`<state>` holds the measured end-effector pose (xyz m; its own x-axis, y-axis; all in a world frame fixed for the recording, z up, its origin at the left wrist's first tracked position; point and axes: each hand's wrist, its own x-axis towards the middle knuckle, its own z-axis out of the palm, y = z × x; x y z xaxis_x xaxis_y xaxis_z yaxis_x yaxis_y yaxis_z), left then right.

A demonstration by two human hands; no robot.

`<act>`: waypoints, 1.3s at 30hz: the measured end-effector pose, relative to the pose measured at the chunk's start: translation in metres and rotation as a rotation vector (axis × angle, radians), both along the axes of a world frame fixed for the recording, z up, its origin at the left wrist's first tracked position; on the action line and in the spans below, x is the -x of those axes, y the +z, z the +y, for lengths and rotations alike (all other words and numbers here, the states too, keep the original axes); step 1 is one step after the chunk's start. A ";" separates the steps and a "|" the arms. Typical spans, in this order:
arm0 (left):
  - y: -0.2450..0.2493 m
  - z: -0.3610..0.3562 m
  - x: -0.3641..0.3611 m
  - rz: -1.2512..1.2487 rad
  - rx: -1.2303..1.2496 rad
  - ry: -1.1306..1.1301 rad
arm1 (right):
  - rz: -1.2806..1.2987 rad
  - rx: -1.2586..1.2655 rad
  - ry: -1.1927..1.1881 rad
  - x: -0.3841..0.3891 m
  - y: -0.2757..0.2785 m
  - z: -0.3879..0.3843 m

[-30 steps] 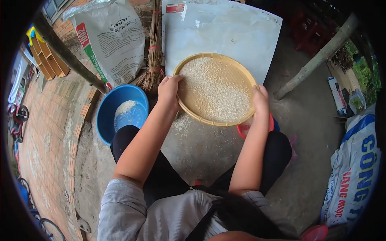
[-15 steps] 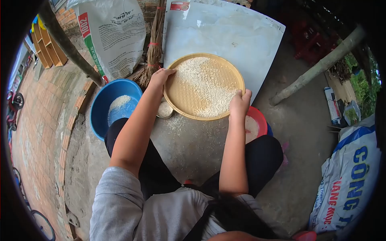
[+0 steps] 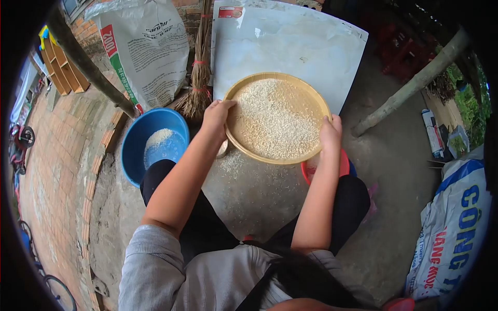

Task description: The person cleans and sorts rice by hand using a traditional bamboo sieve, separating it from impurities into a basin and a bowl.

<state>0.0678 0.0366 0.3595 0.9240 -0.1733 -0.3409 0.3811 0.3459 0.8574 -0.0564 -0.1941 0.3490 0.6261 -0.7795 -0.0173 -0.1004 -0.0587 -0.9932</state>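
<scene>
A round woven tray (image 3: 247, 147) hangs above the floor between my hands, with pale grains (image 3: 280, 127) spread over its middle and lower right. My left hand (image 3: 217, 115) grips the tray's left rim, thumb on top. On the right rim, my right hand (image 3: 331, 133) is closed in the same way. Below and left of the tray stands a blue basin (image 3: 179, 122) with a small white heap (image 3: 160, 138) inside. A red basin (image 3: 344, 165) is partly hidden under the tray and my right forearm. Scattered grains (image 3: 232, 161) lie on the floor beneath.
Behind the tray leans a pale board (image 3: 290, 41), beside a straw broom (image 3: 199, 67) and a white sack (image 3: 153, 57). Wooden poles slant at left (image 3: 91, 62) and right (image 3: 410, 88). Another printed sack (image 3: 448, 228) lies at the lower right. A small bowl (image 3: 223, 149) is mostly covered.
Both hands have carried the tray to the right and slightly down in view. The grains have spread wider across it. More of the small bowl and the red basin is now covered.
</scene>
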 end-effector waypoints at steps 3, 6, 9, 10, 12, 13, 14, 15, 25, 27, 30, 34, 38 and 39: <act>0.007 0.027 -0.033 0.108 0.028 -0.192 | 0.027 0.174 -0.129 -0.015 -0.016 0.048; 0.003 0.012 -0.012 -0.065 -0.037 -0.042 | -0.095 -0.052 -0.005 -0.014 -0.028 0.002; 0.007 0.006 0.002 -0.055 -0.060 0.004 | -0.097 -0.180 0.078 -0.006 -0.009 -0.005; 0.017 0.015 -0.004 -0.025 -0.030 -0.037 | -0.058 -0.035 0.024 -0.010 -0.012 0.007; 0.028 0.035 -0.024 0.065 0.010 -0.186 | -0.034 0.098 -0.127 -0.022 -0.023 0.049; 0.023 0.035 -0.026 0.056 0.002 -0.163 | 0.012 0.158 -0.157 -0.022 -0.023 0.060; 0.017 0.034 -0.029 0.041 -0.014 -0.142 | 0.008 0.160 -0.151 -0.023 -0.028 0.045; 0.011 0.026 -0.021 -0.003 -0.030 -0.069 | -0.033 -0.011 -0.060 -0.023 -0.040 0.017; -0.017 0.003 -0.020 -0.011 0.044 -0.037 | -0.054 -0.022 -0.059 -0.009 -0.009 0.007; -0.018 -0.007 -0.003 -0.016 -0.085 -0.014 | -0.092 -0.321 0.065 0.006 0.016 -0.004; -0.015 0.012 -0.031 0.077 0.058 -0.092 | -0.045 0.074 -0.054 -0.006 -0.005 0.024; 0.009 0.015 -0.015 -0.023 0.011 -0.011 | -0.018 -0.017 -0.084 -0.013 -0.022 0.023; -0.007 0.017 -0.010 -0.153 -0.116 0.047 | -0.022 0.069 0.018 -0.016 -0.035 0.003; -0.002 0.026 -0.022 -0.031 -0.072 -0.036 | -0.010 0.081 -0.054 -0.018 -0.036 0.023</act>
